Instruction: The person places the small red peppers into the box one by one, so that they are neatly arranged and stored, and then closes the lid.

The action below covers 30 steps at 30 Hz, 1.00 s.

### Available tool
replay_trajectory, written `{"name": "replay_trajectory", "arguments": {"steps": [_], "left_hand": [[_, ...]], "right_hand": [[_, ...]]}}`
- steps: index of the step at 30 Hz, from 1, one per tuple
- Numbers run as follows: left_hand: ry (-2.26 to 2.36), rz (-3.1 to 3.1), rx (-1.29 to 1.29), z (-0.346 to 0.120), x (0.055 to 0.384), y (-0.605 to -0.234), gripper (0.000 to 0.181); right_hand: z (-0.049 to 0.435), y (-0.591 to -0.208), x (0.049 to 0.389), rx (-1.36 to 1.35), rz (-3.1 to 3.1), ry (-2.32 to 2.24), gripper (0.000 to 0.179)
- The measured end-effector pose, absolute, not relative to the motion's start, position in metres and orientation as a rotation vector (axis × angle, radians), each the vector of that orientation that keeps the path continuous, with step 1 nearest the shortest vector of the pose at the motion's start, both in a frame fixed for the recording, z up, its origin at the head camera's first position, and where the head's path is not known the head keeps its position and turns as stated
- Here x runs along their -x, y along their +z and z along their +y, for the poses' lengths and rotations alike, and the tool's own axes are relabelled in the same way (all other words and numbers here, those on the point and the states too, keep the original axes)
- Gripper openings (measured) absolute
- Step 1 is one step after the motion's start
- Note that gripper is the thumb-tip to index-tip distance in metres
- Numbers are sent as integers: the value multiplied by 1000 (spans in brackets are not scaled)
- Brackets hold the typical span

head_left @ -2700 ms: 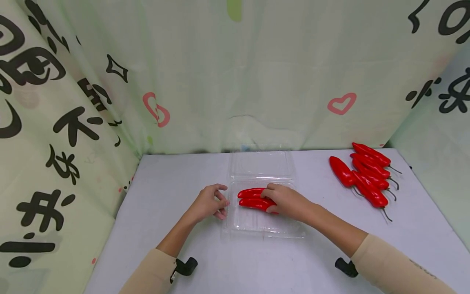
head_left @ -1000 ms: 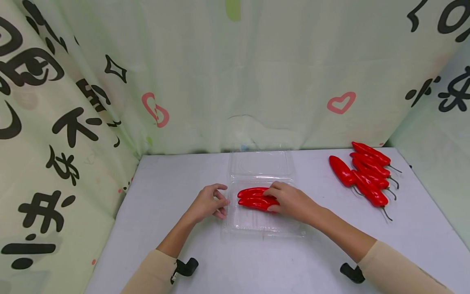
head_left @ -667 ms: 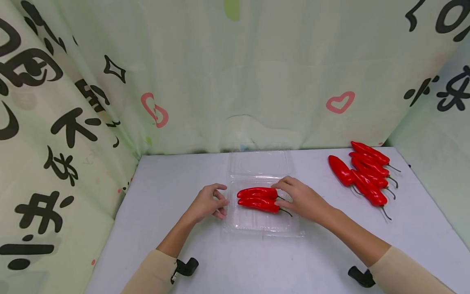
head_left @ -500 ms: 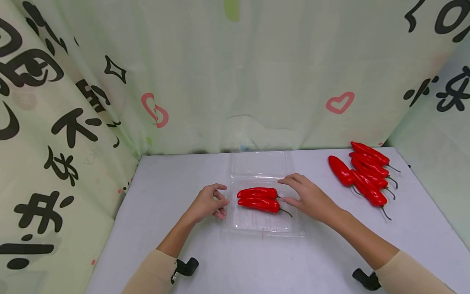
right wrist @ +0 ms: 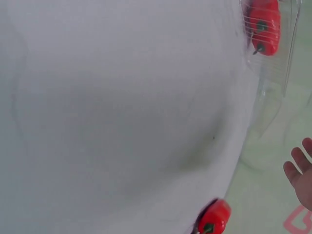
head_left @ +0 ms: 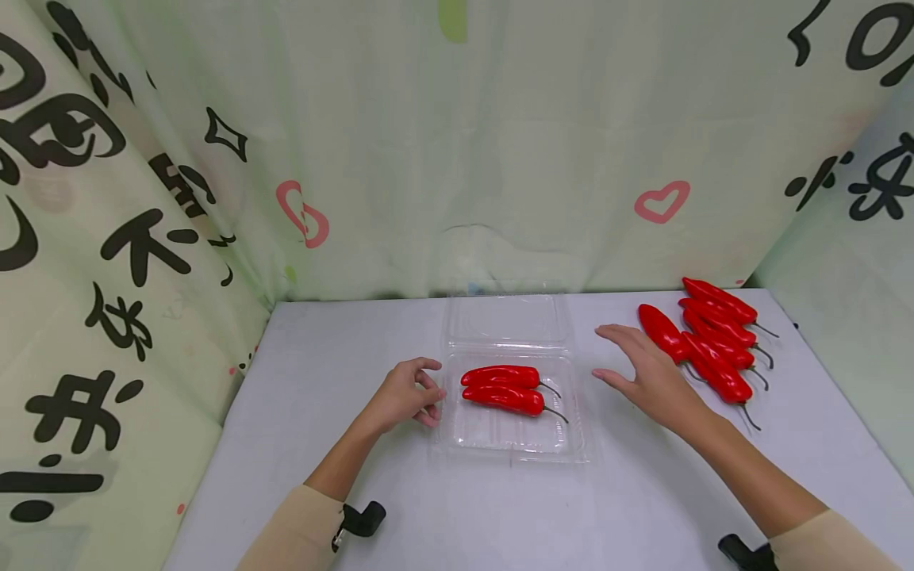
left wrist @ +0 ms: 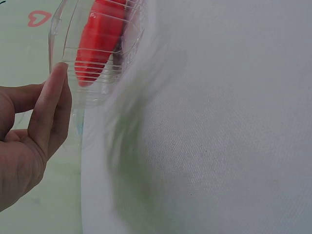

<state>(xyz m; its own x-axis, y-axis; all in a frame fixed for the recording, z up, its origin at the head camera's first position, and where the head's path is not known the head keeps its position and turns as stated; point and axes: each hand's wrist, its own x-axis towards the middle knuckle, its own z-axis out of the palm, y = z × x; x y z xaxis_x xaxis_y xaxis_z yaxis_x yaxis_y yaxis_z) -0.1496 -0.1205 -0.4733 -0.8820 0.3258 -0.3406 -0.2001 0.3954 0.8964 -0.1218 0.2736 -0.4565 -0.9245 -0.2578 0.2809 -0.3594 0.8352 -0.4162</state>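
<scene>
Two red chili peppers (head_left: 502,399) with dark stems lie side by side in the clear plastic clamshell box (head_left: 485,436), its lid laid back toward the curtain. My left hand (head_left: 408,394) stays at the box's left side, fingers loosely bent. In the left wrist view a fingertip of this hand (left wrist: 41,117) meets the box's edge. My right hand (head_left: 653,381) hovers between the box and the loose red chili peppers (head_left: 717,373), thumb and fingers spread, holding nothing. Those several peppers lie in a loose group at the table's right.
A white table (head_left: 428,507) carries everything. Pale curtains (head_left: 485,159) with black characters and pink hearts stand behind it and at both sides. The box lid (head_left: 508,319) lies flat near the table's back edge.
My right hand has let go of the peppers in the box and moved right, toward the loose group, with its fingers spreading. The left hand has kept its place.
</scene>
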Motion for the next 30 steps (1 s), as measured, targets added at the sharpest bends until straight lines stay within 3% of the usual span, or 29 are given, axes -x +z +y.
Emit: {"name": "replay_trajectory", "arguments": {"steps": [15, 30], "left_hand": [[1493, 2199, -110, -120, 149, -475, 52], [1462, 2215, -113, -120, 149, -476, 53]], "right_hand": [[325, -464, 132, -283, -2914, 711, 98], [347, -472, 161, -96, -3016, 744, 94]]}}
